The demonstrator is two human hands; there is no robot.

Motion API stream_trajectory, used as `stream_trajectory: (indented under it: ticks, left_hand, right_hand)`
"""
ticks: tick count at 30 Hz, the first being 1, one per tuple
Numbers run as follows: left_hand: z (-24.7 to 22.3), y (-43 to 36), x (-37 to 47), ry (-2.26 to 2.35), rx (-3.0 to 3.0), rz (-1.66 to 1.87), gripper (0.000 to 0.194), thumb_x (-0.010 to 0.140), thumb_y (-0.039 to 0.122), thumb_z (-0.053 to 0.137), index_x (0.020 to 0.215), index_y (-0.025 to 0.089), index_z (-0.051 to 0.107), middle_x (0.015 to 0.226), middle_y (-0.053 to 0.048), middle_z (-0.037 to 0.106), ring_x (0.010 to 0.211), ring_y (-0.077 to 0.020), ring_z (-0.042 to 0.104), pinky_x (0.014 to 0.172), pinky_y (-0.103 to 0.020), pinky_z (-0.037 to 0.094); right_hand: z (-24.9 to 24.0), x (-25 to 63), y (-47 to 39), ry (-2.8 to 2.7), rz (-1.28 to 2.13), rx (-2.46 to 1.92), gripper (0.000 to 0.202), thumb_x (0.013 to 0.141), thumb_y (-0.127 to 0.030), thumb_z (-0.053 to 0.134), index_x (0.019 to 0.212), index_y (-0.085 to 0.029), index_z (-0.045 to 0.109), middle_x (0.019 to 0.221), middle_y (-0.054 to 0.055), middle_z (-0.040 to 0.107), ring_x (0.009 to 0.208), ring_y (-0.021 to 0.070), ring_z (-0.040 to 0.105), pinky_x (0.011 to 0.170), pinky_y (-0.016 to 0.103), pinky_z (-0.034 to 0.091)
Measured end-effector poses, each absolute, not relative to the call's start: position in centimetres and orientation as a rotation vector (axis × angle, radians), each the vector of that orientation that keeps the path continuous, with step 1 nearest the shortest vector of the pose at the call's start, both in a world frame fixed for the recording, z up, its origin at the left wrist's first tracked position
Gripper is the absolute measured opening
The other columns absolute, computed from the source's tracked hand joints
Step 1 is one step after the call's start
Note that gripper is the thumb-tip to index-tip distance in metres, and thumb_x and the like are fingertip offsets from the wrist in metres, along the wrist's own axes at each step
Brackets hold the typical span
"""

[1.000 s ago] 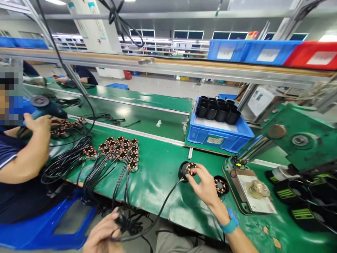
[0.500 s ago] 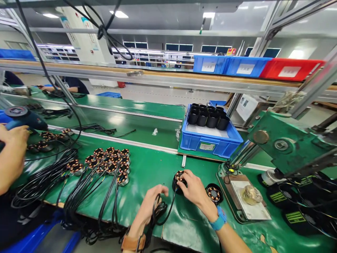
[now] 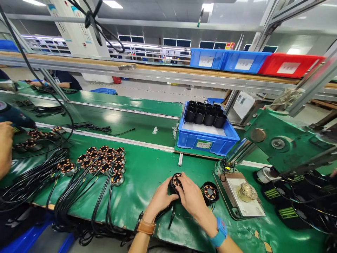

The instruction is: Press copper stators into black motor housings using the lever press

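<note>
A copper-wound motor stator sits in the mouth of a black cylindrical housing on the green bench. My right hand closes over it, with the fingers on its top and far edge. From the left, my left hand wraps the housing's side, mostly hiding it. A black cable hangs between my hands. Just right of them stands a second black housing with a stator inside. A group of stators with long cables lies to the left.
A press with a metal base stands at the right, beside several labelled black housings. Behind my hands is a blue bin of black cylinders. At far left, a co-worker's hand holds a dark power tool.
My left hand has let go of the bundled cable and moved right and up onto the housing. My right hand stays on the stator. The view has shifted slightly.
</note>
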State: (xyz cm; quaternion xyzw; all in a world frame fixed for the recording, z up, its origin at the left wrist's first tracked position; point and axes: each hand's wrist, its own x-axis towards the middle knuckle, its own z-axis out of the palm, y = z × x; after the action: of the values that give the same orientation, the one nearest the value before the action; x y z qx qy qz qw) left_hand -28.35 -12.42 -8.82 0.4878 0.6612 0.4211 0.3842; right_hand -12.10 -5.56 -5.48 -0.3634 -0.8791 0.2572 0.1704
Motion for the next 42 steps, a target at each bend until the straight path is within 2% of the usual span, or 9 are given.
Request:
stream_trajectory:
  ticks: [6,10,15,20,22,24,29,38,42]
  left_hand:
    - [-9.5,-12.6,-26.8,1.702,1.247,1.052,0.085,0.066,0.011,0.075,0.147,0.020,0.053,0.150,-0.014,0.061,0.139,-0.0314,0.057,0.121,-0.050,0.040]
    - [-9.4,-12.7,-24.5,1.797,1.170,1.042,0.083,0.078,0.019,0.063,0.157,0.013,0.039,0.162,-0.020,0.045,0.150,-0.0321,0.046,0.125,-0.048,0.035]
    - [-9.5,-16.0,-19.9,1.956,0.886,0.993,0.092,0.081,0.031,0.066,0.161,0.003,0.030,0.164,-0.026,0.038,0.154,-0.0377,0.038,0.127,-0.049,0.031]
    - [-12.3,-22.0,-20.3,1.646,1.108,0.812,0.065,0.075,0.043,0.076,0.136,0.021,0.067,0.139,-0.017,0.068,0.129,-0.0374,0.064,0.112,-0.043,0.051]
    - [-12.9,-24.8,-23.9,1.828,1.138,0.898,0.052,0.082,0.047,0.070,0.128,0.024,0.071,0.138,-0.014,0.069,0.130,-0.0354,0.063,0.114,-0.044,0.049]
    - [-12.9,-27.4,-29.2,2.306,0.949,1.064,0.057,0.093,0.052,0.054,0.139,0.019,0.062,0.149,-0.016,0.061,0.141,-0.0354,0.054,0.120,-0.051,0.043]
    - [-11.7,-32.1,-44.4,3.052,0.672,1.199,0.075,0.087,0.064,0.050,0.136,0.007,0.055,0.136,-0.026,0.062,0.133,-0.0434,0.056,0.117,-0.063,0.042]
    - [-17.9,-32.3,-54.2,3.118,0.262,1.178,0.095,0.092,0.060,0.047,0.156,-0.005,0.020,0.154,-0.038,0.037,0.147,-0.0489,0.040,0.114,-0.064,0.042]
    - [-17.8,-32.5,-53.6,3.160,0.199,0.991,0.088,0.098,0.064,0.043,0.157,0.002,0.024,0.138,-0.032,0.054,0.131,-0.0433,0.058,0.105,-0.055,0.051]
  right_hand:
    - [-3.6,-10.0,-5.6,-2.734,0.800,-0.828,0.075,0.092,-0.007,0.037,0.164,-0.003,0.022,0.166,0.023,0.025,0.156,0.0290,0.029,0.128,0.050,0.036]
    - [-4.2,-11.4,-5.6,-2.705,0.632,-0.988,0.059,0.101,-0.024,0.047,0.156,-0.005,0.044,0.165,0.024,0.024,0.156,0.0392,0.025,0.125,0.059,0.036]
    - [-7.5,-12.4,-3.9,-2.642,0.394,-1.206,0.053,0.094,-0.009,0.038,0.143,-0.004,0.059,0.161,0.024,0.035,0.150,0.0469,0.034,0.118,0.065,0.040]
    - [-7.9,-13.0,-3.4,-2.532,0.070,-1.349,0.050,0.096,-0.016,0.038,0.138,-0.002,0.061,0.155,0.027,0.042,0.146,0.0501,0.037,0.113,0.068,0.040]
    - [-6.2,-14.6,-4.4,-2.523,-0.014,-1.374,0.053,0.100,-0.024,0.040,0.143,0.001,0.055,0.157,0.030,0.038,0.149,0.0498,0.031,0.116,0.067,0.037]
    - [-4.0,-17.6,-5.6,-2.588,0.025,-1.311,0.057,0.102,-0.030,0.040,0.150,-0.001,0.050,0.160,0.028,0.033,0.154,0.0462,0.025,0.122,0.062,0.032]
    - [0.5,-30.5,-8.8,-2.914,0.424,-0.894,0.063,0.101,-0.031,0.050,0.156,-0.002,0.042,0.164,0.026,0.028,0.157,0.0449,0.017,0.127,0.059,0.027]
    - [-1.5,-56.6,-12.9,-2.939,0.556,-0.374,0.066,0.097,-0.041,0.064,0.152,-0.008,0.047,0.163,0.023,0.032,0.156,0.0391,0.022,0.126,0.061,0.025]
    - [-5.1,-60.7,-13.0,-2.924,0.577,-0.341,0.056,0.097,-0.047,0.062,0.142,-0.014,0.058,0.164,0.021,0.031,0.155,0.0427,0.022,0.126,0.065,0.016]
